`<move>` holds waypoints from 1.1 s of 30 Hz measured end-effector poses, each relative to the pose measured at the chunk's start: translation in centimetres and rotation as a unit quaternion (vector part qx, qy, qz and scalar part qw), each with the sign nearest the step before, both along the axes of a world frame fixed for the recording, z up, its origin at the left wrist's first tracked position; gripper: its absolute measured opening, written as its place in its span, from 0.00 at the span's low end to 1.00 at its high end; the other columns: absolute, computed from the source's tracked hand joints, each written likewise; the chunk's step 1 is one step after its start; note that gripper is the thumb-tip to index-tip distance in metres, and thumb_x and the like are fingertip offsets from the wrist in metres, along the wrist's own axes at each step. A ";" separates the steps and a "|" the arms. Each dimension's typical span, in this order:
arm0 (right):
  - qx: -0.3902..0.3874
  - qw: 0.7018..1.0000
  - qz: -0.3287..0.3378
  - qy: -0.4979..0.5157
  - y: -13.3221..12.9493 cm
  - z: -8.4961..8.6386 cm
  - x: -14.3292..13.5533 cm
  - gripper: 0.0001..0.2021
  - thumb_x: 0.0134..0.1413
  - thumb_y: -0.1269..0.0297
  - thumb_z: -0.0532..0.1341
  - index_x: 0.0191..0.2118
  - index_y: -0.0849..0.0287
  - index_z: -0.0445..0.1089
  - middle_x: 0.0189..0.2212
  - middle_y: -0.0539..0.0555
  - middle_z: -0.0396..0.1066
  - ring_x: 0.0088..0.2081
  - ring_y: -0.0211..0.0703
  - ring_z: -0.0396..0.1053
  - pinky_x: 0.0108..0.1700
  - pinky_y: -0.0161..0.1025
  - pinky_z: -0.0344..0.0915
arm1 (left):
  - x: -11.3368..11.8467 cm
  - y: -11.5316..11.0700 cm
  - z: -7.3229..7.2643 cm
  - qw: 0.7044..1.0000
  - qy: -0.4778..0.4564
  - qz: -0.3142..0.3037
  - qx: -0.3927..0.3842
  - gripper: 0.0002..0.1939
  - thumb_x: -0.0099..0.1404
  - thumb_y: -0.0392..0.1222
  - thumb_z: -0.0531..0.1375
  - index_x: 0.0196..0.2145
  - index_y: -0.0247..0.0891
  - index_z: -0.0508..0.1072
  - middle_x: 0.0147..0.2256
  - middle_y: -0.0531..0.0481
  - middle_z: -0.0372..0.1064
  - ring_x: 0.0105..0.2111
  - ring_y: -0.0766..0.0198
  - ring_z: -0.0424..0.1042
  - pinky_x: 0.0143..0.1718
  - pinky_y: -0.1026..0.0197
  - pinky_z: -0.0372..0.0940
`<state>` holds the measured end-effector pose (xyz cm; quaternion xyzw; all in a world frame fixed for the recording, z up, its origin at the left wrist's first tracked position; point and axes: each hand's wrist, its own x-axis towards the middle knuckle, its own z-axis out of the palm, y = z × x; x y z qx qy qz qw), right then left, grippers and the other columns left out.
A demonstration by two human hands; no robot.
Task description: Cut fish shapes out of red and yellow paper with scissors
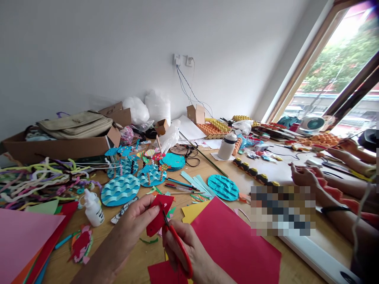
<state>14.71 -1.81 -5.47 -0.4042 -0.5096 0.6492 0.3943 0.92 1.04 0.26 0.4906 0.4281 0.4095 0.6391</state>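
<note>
1. Left hand (134, 215) has a small, red paper piece (153, 228) pinched between its fingers.
2. Right hand's (194, 246) fingers are curled round red-handled metal scissors (181, 243).
3. Way beyond left fingers: brown cardboard box (59, 152), beige flap bag (74, 125) on top.

The left hand (137, 217) holds the small red paper piece (155, 225) above the wooden bench (136, 260), left of the red-handled scissors (181, 245) in the right hand (192, 244). Right of both hands, the large red paper sheet (237, 236) partly overlaps the yellow paper sheet (192, 211). Behind it lies the round crumpled blue disc (223, 187), with the white cylindrical container (227, 148) farther back. To the left, the white plastic glue bottle (94, 213) stands before the round wavy blue disc (120, 190); the tangled multicoloured pipe cleaners (38, 181) lie before the brown cardboard box (59, 150).
</note>
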 end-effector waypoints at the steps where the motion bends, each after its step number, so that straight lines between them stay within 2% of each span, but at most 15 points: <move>1: 0.003 1.000 -0.001 0.002 0.0 0.0 0.0 0.29 0.42 0.33 0.56 0.23 0.59 0.56 0.13 0.41 0.52 0.13 0.27 0.51 0.14 0.26 0.49 | 0.0 0.0 -0.1 1.000 0.000 -0.002 0.000 0.09 0.55 0.44 0.61 0.32 0.39 0.76 0.24 0.54 0.73 0.25 0.65 0.66 0.27 0.65 0.60; 5: 0.025 1.000 -0.007 0.015 0.0 -0.1 0.0 0.30 0.42 0.32 0.55 0.22 0.59 0.55 0.12 0.41 0.52 0.12 0.26 0.50 0.13 0.26 0.46 | 0.2 0.1 -0.3 1.000 0.004 0.010 -0.001 0.09 0.56 0.44 0.60 0.34 0.40 0.76 0.26 0.53 0.74 0.30 0.62 0.69 0.31 0.65 0.61; 9: 0.037 0.999 -0.010 0.006 0.0 -0.5 0.1 0.28 0.46 0.34 0.54 0.23 0.59 0.56 0.13 0.41 0.51 0.13 0.26 0.49 0.14 0.26 0.47 | 0.4 -0.1 -0.2 1.000 -0.002 0.009 -0.013 0.08 0.56 0.43 0.60 0.34 0.40 0.76 0.28 0.53 0.75 0.30 0.62 0.70 0.33 0.65 0.62; 16: 0.052 0.999 -0.007 -0.008 -0.2 -0.8 0.3 0.26 0.50 0.37 0.53 0.24 0.59 0.56 0.15 0.42 0.51 0.14 0.26 0.50 0.15 0.25 0.49 | 0.4 -0.3 0.1 1.000 0.017 0.017 -0.005 0.05 0.56 0.43 0.60 0.26 0.41 0.73 0.21 0.56 0.67 0.34 0.61 0.69 0.33 0.66 0.62; 19: 0.050 0.999 -0.012 -0.014 -0.3 -0.6 0.3 0.27 0.49 0.37 0.53 0.23 0.59 0.56 0.15 0.42 0.51 0.14 0.26 0.49 0.15 0.25 0.48 | 0.3 -0.4 -0.2 0.999 0.024 0.024 0.004 0.05 0.56 0.45 0.60 0.27 0.42 0.73 0.22 0.56 0.68 0.32 0.61 0.69 0.31 0.66 0.62; 24: 0.040 0.999 -0.010 -0.024 -0.2 -0.4 0.3 0.27 0.50 0.37 0.53 0.23 0.59 0.56 0.13 0.42 0.52 0.14 0.28 0.50 0.15 0.26 0.47 | 0.2 -0.2 -0.9 0.995 0.069 0.052 0.044 0.09 0.56 0.48 0.60 0.22 0.43 0.71 0.19 0.57 0.65 0.26 0.62 0.66 0.28 0.65 0.60; 28: 0.034 0.999 -0.010 -0.020 -0.2 -0.5 0.2 0.28 0.46 0.34 0.54 0.23 0.59 0.57 0.14 0.43 0.55 0.15 0.28 0.52 0.16 0.28 0.49 | 0.3 0.0 -0.8 0.996 0.062 0.043 0.056 0.10 0.56 0.47 0.60 0.20 0.42 0.68 0.18 0.58 0.62 0.24 0.63 0.63 0.31 0.64 0.60; 33: 0.024 0.999 -0.008 -0.031 -0.2 -0.2 0.2 0.30 0.43 0.32 0.54 0.24 0.60 0.58 0.15 0.44 0.56 0.15 0.28 0.53 0.17 0.28 0.50 | 0.3 0.1 -1.0 0.995 0.062 0.020 0.074 0.10 0.59 0.46 0.57 0.22 0.41 0.68 0.20 0.58 0.61 0.24 0.65 0.60 0.33 0.65 0.60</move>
